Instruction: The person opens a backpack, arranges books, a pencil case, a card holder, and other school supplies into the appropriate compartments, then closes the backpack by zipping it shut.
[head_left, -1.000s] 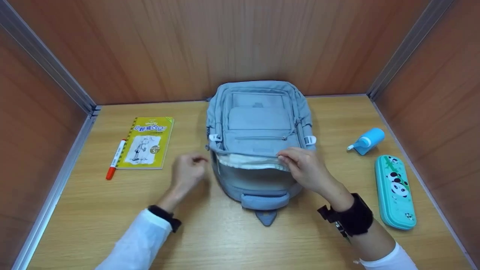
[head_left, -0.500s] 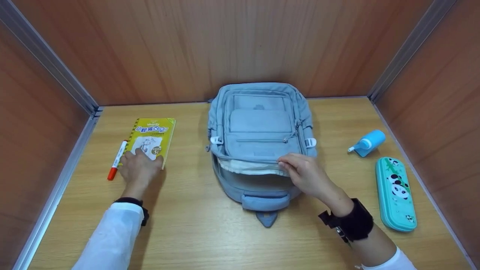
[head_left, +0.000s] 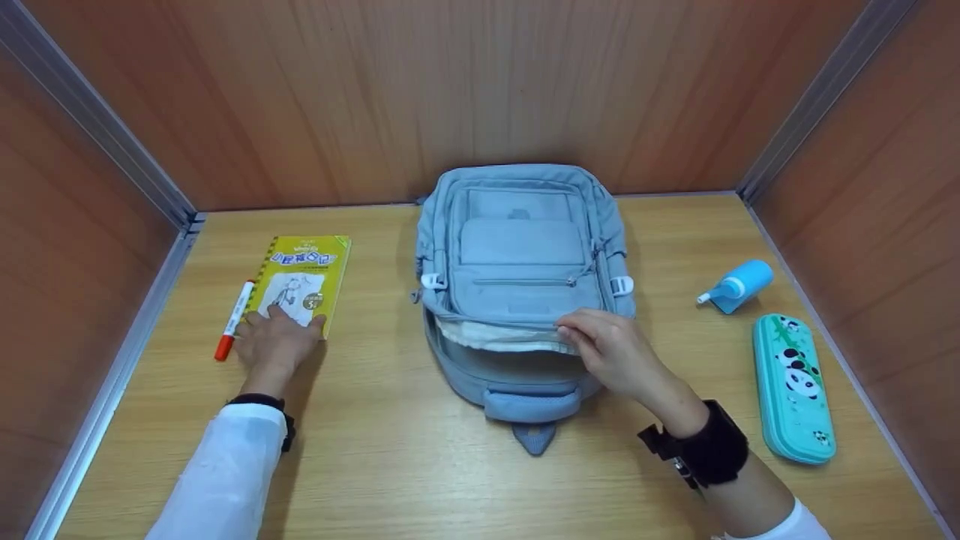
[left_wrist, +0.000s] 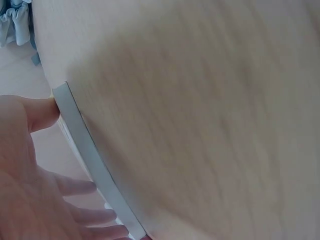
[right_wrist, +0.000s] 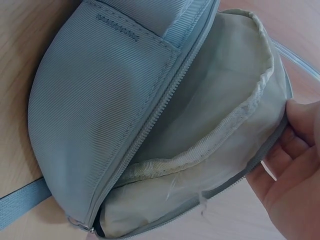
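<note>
A blue-grey backpack (head_left: 525, 240) lies in the middle of the table with its main zip undone. My right hand (head_left: 619, 352) pinches the edge of its front flap between thumb and fingers. In the right wrist view that raised flap (right_wrist: 240, 135) shows a pale lining and an inner pocket. My left hand (head_left: 276, 343) rests over the near edge of a yellow book (head_left: 307, 249), fingers spread on its cover. The left wrist view has the thumb (left_wrist: 42, 114) at one corner of the book and the fingers farther along its edge.
A white marker with a red cap (head_left: 235, 321) lies against the book's left side. Over on the right are a small blue bottle with a white tip (head_left: 739, 285) and a turquoise panda pencil case (head_left: 795, 390). Wooden panels (head_left: 480, 90) enclose the table.
My left hand has gone from beside the backpack leftward onto the book, then shifted very slightly. The right hand has kept its pinch on the flap.
</note>
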